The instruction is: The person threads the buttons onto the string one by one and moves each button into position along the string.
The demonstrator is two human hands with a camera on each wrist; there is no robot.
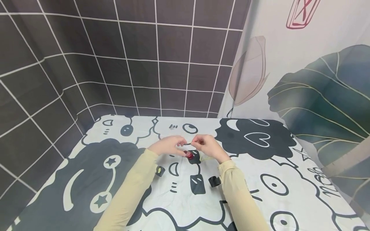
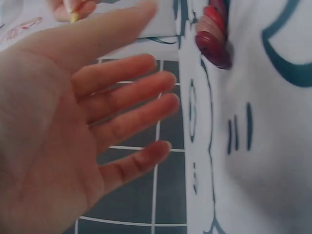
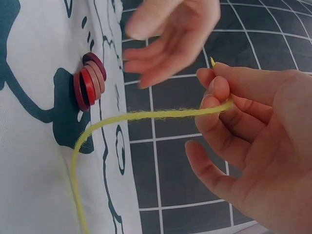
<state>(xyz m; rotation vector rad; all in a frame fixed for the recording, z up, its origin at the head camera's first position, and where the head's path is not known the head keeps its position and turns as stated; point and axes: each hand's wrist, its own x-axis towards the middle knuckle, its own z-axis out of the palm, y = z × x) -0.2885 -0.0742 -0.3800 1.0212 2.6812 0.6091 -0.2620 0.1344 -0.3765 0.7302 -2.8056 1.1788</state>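
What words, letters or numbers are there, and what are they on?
Patterned cloth: dark squiggly lettering near its right edge, too unclear to read.
Pale backdrop: red mark that resembles "X".
Red and pink discs, yellow yarn: no writing visible.

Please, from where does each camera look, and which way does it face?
Head: on the person's head, facing forward and down at patterned cloth; sleeves, left hand and right hand show.
Left wrist: on that wrist, facing left hand and reddish discs; right hand shows partly.
Right wrist: on that wrist, facing right hand pinching yellow yarn; left hand also shows.
Both wrist views share reddish discs.
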